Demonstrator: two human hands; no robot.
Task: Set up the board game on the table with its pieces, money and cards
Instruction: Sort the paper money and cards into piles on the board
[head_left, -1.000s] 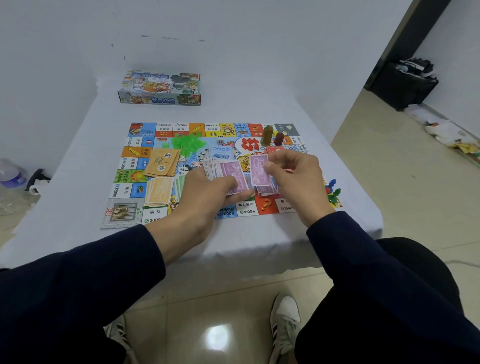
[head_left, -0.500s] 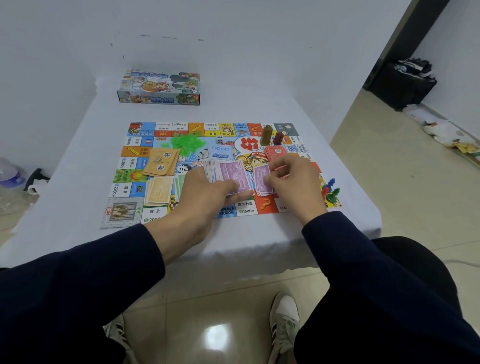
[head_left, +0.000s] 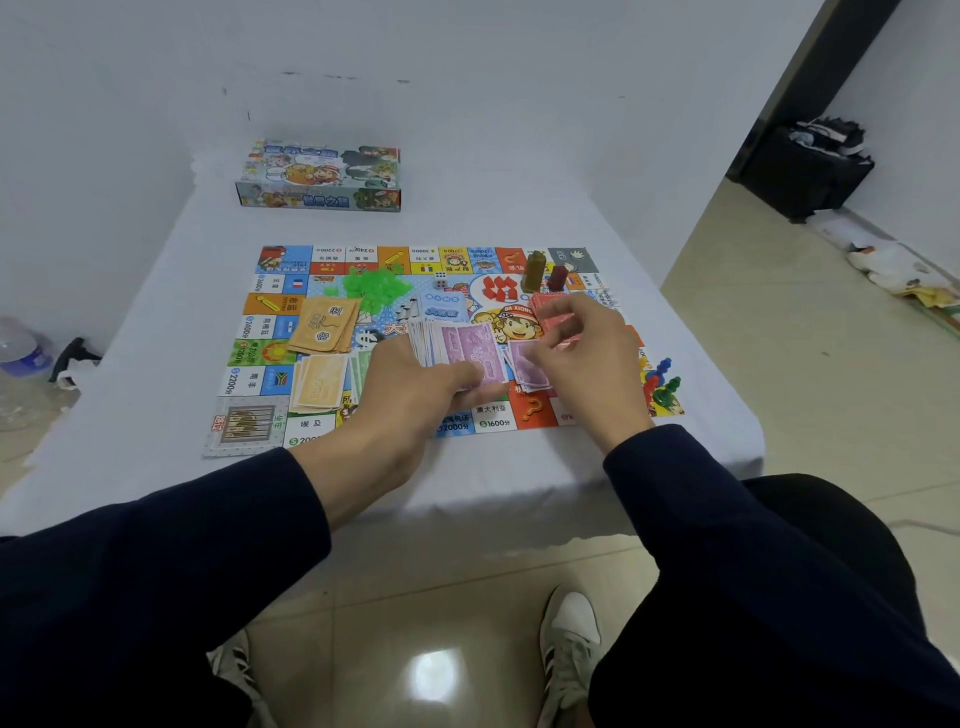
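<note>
The colourful game board (head_left: 270, 384) lies flat on the white table (head_left: 156, 312). My left hand (head_left: 410, 395) holds a fanned stack of purple play money (head_left: 457, 348) just above the board's near middle. My right hand (head_left: 587, 358) pinches a red note (head_left: 563, 332) above a small pile of purple notes (head_left: 527, 369) on the board. Orange cards (head_left: 324, 325), tan notes (head_left: 319, 382), green houses (head_left: 376, 286), a die (head_left: 440, 281), red houses (head_left: 498, 288), two tall tokens (head_left: 535, 270) and coloured pawns (head_left: 660, 382) rest on the board.
The game box (head_left: 319, 176) stands at the far end of the table near the wall. A plastic bottle (head_left: 21, 353) lies on the floor at left. A dark bin (head_left: 805, 171) stands by the doorway at right. My shoes and tiled floor are below the table edge.
My right hand put a purple note onto the pile on the board, then lifted slightly and now pinches a red note. The left hand kept its fan almost still.
</note>
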